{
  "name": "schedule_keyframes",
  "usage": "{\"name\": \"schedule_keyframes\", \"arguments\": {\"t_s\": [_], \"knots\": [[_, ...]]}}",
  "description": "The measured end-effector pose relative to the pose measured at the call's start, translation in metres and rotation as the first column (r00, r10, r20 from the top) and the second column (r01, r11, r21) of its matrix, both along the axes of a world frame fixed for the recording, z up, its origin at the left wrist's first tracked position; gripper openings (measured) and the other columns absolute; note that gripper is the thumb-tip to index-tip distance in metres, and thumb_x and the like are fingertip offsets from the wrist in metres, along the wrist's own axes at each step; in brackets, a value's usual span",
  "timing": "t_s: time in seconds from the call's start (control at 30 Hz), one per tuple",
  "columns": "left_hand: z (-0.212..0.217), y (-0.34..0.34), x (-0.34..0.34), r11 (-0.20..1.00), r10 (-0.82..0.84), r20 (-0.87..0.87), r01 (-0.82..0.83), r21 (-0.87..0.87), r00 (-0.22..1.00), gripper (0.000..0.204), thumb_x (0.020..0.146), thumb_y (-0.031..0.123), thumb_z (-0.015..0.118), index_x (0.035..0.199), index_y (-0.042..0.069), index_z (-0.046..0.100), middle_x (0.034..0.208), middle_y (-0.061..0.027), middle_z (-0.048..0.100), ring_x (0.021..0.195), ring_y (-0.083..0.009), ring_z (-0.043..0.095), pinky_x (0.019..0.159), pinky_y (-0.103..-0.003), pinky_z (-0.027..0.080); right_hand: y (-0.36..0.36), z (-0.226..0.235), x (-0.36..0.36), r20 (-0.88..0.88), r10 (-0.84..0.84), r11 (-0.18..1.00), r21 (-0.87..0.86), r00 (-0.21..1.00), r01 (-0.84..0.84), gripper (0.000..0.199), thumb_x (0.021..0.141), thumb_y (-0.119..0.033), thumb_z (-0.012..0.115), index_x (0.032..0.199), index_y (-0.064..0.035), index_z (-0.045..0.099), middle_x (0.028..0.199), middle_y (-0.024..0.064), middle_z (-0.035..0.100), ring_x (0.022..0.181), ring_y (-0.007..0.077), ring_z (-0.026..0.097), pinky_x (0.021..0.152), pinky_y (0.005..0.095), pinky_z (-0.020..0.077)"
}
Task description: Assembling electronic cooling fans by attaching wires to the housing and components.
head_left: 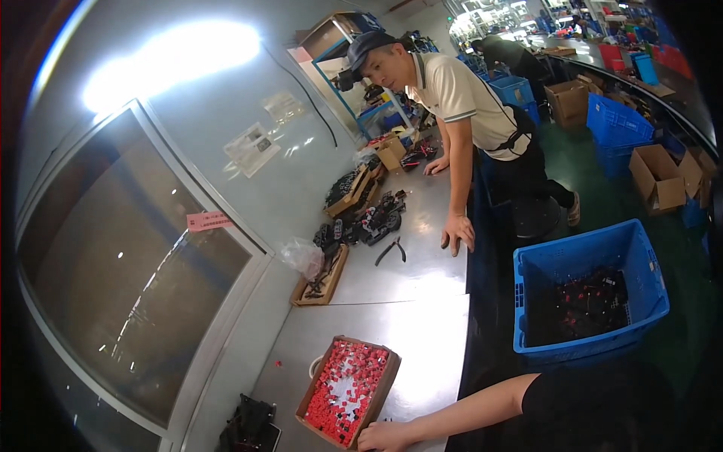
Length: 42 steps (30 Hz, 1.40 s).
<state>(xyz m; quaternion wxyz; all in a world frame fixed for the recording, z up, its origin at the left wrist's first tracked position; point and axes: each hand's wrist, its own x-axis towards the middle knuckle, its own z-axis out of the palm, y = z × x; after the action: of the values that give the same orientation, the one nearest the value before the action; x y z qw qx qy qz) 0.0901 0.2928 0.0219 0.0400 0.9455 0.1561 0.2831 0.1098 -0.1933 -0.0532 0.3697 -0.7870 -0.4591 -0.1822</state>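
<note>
My right hand (385, 437) is at the lower edge of the view, beside the near corner of a shallow cardboard box (388, 377). Its fingers are partly cut off, so I cannot tell whether they grip anything. Many small red plastic parts (331, 392), with a few black ones among them, fill the box around a bare pale patch. A white ring-shaped thing (315, 366) shows partly behind the box's left side. One loose red piece (279, 364) lies on the metal table (407, 320). My left hand is out of view.
Across the table, a person (471, 98) leans with both hands on it. Pliers (392, 251), black assemblies (376, 222) and a cardboard tray of tools (325, 282) lie there. A blue crate (591, 346) with dark parts stands at right. A black device (248, 426) sits near the window.
</note>
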Motion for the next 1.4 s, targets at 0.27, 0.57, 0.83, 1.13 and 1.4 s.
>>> {"name": "schedule_keyframes", "arguments": {"t_s": [0.27,0.57,0.83,1.13,1.4], "knots": [[-0.034,-0.018,0.015,0.98,0.194,-0.067,-0.197,-0.033,0.979,0.055,0.096,0.041,0.076,0.133,0.002,0.065,0.131,-0.0235,0.065,0.117,-0.0393,0.065,0.098,-0.052,0.054,0.007,-0.014,0.008,0.013,0.002,1.0,0.01,1.0,-0.003,0.026,0.091,-0.041,0.074,0.101,-0.0171,0.076,0.098,0.0088,0.072,0.095,0.0337,0.069,0.077,0.049,0.0547],[-0.11,0.022,0.016,0.852,0.486,0.338,-0.351,-0.387,0.806,0.064,0.096,0.05,0.075,0.137,0.003,0.062,0.136,-0.024,0.062,0.122,-0.0366,0.064,0.099,-0.054,0.054,0.005,-0.007,0.008,0.011,0.004,0.999,-0.038,1.0,-0.003,0.027,0.091,-0.041,0.074,0.104,-0.0178,0.076,0.1,0.0083,0.072,0.096,0.033,0.069,0.079,0.0486,0.054],[-0.153,0.033,0.024,0.291,-0.246,0.588,0.637,-0.714,0.771,0.076,0.092,0.073,0.065,0.144,0.018,0.059,0.151,-0.0269,0.053,0.131,-0.04,0.06,0.101,-0.072,0.046,-0.002,0.008,-0.003,-0.122,0.019,0.992,-0.121,0.992,-0.034,0.027,0.093,-0.04,0.073,0.107,-0.0176,0.077,0.103,0.0085,0.073,0.102,0.0329,0.069,0.085,0.0482,0.0537],[0.012,-0.29,-0.042,-0.56,-0.674,0.485,0.042,-0.828,0.557,0.08,0.087,0.049,0.069,0.155,0.011,0.05,0.152,-0.0283,0.054,0.136,-0.0411,0.058,0.108,-0.058,0.049,-0.006,-0.023,0.009,-0.679,0.601,0.718,0.69,0.423,0.087,0.081,0.103,-0.04,0.072,0.168,-0.0125,0.033,0.14,0.0093,0.06,0.131,0.0214,0.058,0.111,0.0392,0.0471],[-0.029,-0.263,-0.046,-0.644,-0.503,0.294,-0.125,-0.755,0.813,0.048,0.108,0.041,0.053,0.142,0.008,0.059,0.139,-0.0178,0.067,0.125,-0.031,0.066,0.109,-0.051,0.052,-0.035,-0.002,0.019,-0.782,0.486,0.767,0.596,0.391,0.238,0.022,0.107,-0.014,0.064,0.125,-0.003,0.069,0.113,0.0062,0.075,0.103,0.0157,0.073,0.093,0.0337,0.0597]]}}
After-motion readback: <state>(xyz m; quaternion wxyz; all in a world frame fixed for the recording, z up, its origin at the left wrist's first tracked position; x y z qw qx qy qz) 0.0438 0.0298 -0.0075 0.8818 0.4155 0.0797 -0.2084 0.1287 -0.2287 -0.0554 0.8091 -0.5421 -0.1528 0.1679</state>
